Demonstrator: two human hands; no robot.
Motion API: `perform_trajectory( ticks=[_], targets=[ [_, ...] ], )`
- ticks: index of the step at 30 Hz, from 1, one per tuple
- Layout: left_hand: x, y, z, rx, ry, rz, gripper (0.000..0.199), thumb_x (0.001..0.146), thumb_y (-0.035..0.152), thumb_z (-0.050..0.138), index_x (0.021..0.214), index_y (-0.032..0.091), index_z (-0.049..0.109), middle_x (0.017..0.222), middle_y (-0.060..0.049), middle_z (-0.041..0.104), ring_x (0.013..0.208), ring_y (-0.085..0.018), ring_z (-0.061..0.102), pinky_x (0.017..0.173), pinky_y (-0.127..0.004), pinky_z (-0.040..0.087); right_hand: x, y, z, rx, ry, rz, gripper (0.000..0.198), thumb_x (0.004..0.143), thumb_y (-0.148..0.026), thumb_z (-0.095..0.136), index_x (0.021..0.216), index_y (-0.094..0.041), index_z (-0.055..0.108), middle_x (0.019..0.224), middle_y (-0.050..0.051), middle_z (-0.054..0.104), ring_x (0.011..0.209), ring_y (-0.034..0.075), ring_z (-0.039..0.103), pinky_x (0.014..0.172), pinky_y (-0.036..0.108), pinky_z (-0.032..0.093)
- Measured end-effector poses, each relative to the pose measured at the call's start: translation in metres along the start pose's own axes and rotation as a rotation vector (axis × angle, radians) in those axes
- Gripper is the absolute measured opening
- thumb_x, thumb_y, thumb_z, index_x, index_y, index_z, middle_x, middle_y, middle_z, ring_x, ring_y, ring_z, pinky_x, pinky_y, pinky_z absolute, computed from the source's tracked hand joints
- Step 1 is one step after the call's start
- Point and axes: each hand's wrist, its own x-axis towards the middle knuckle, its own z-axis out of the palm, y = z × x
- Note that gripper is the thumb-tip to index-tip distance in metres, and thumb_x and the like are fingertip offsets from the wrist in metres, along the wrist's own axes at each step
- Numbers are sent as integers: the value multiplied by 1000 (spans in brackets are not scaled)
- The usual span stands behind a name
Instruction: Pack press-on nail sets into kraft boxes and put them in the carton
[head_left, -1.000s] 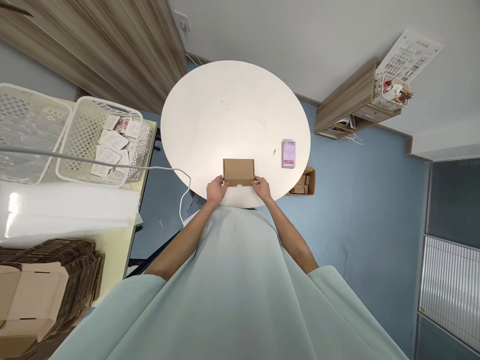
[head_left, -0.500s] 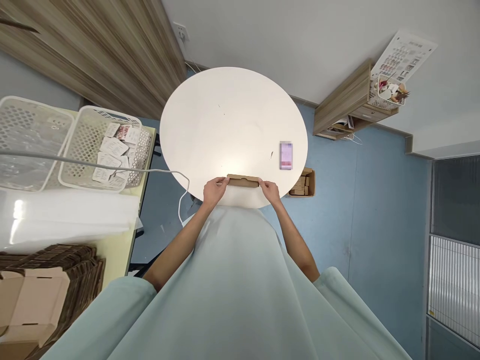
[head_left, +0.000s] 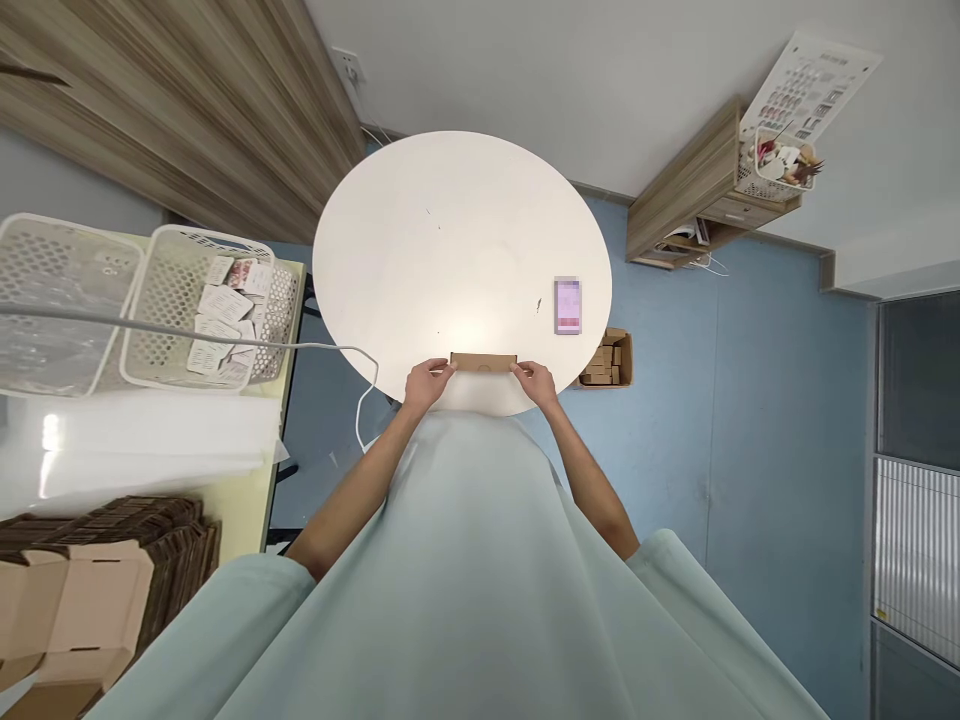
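Observation:
A small brown cardboard box (head_left: 484, 362) is at the near edge of the white oval table (head_left: 457, 230), its long side facing me. My left hand (head_left: 428, 383) grips its left end with thumb and fingers. At the right end, my right hand (head_left: 535, 381) pinches the box the same way. The lid looks closed along the front. A phone (head_left: 568, 306) with a blurred screen lies on the table to the right, beyond my right hand.
Left, a side table (head_left: 244, 500) bears white plastic baskets (head_left: 157, 300), one with paper cards, plus clear plastic sheeting and stacked flat cardboard (head_left: 105, 600). A pale cable (head_left: 322, 346) crosses to the oval table. A carton of small boxes (head_left: 626, 360) stands on the floor at right.
The front flap of the box stood slightly apart with a dark slot showing; now the front looks flush. Both hands stay at its ends, and my view has shifted slightly.

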Motion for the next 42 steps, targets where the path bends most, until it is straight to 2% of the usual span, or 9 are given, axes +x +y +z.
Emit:
perform_trajectory(
  ticks=[3, 8, 16, 21, 25, 30, 33, 38, 42],
  targets=[
    [2, 2, 1, -7, 16, -2, 45, 92, 59, 75, 114, 20, 81, 131, -12, 81, 121, -32, 76, 106, -40, 58, 6, -1, 0, 54, 39, -12, 40, 101, -57, 69, 113, -21, 83, 124, 11, 83, 115, 26, 78, 103, 37, 59],
    [8, 3, 4, -11, -5, -14, 42, 93, 55, 74, 112, 19, 82, 127, -14, 82, 119, -32, 77, 104, -41, 59, 14, 3, 5, 89, 33, 4, 33, 99, -48, 73, 112, -20, 83, 122, 11, 83, 111, 25, 78, 103, 38, 59],
    [9, -2, 6, -21, -34, -6, 42, 96, 45, 69, 123, 15, 79, 130, -16, 81, 121, -31, 76, 102, -41, 60, 14, 13, 16, 72, 70, -41, 30, 100, -44, 71, 115, -20, 82, 125, 12, 82, 104, 26, 78, 101, 41, 60],
    [-11, -18, 5, -2, -73, 15, 45, 93, 49, 73, 124, 17, 79, 133, -14, 80, 124, -32, 75, 104, -40, 60, -11, 34, 24, 97, 69, -70, 35, 97, -41, 73, 123, -18, 79, 126, 13, 81, 101, 24, 77, 98, 39, 62],
    [-24, -39, 10, 20, -114, -9, 46, 95, 52, 72, 124, 18, 79, 136, -15, 79, 126, -33, 75, 106, -41, 60, -36, 53, 39, 115, 32, -12, 39, 93, -42, 77, 124, -18, 79, 129, 12, 80, 101, 24, 78, 95, 37, 62],
    [-24, -60, 25, 51, -126, -12, 43, 91, 43, 74, 126, 20, 79, 138, -13, 79, 125, -34, 76, 109, -46, 59, -46, 67, 58, 122, 38, 83, 31, 95, -37, 74, 120, -20, 82, 126, 10, 82, 105, 25, 79, 103, 40, 61],
    [-26, -66, 31, 43, -96, -16, 40, 92, 33, 70, 128, 19, 79, 138, -13, 79, 122, -33, 77, 113, -48, 57, -48, 71, 64, 229, 66, 108, 34, 94, -36, 73, 123, -20, 82, 123, 9, 83, 111, 25, 79, 106, 42, 60],
    [-43, -66, 37, -60, -123, 57, 43, 93, 31, 68, 132, 17, 79, 139, -11, 78, 124, -31, 77, 113, -43, 57, -72, 78, 57, 526, 91, 151, 56, 89, -52, 81, 135, -20, 77, 118, 8, 83, 99, 23, 82, 89, 37, 66],
    [-60, -58, 52, -87, -189, 104, 43, 92, 30, 66, 132, 18, 79, 138, -9, 79, 125, -29, 76, 115, -43, 56, -109, 88, 33, 594, 165, 164, 64, 80, -53, 90, 133, -19, 78, 121, 11, 83, 95, 22, 80, 88, 36, 65]
  ],
)
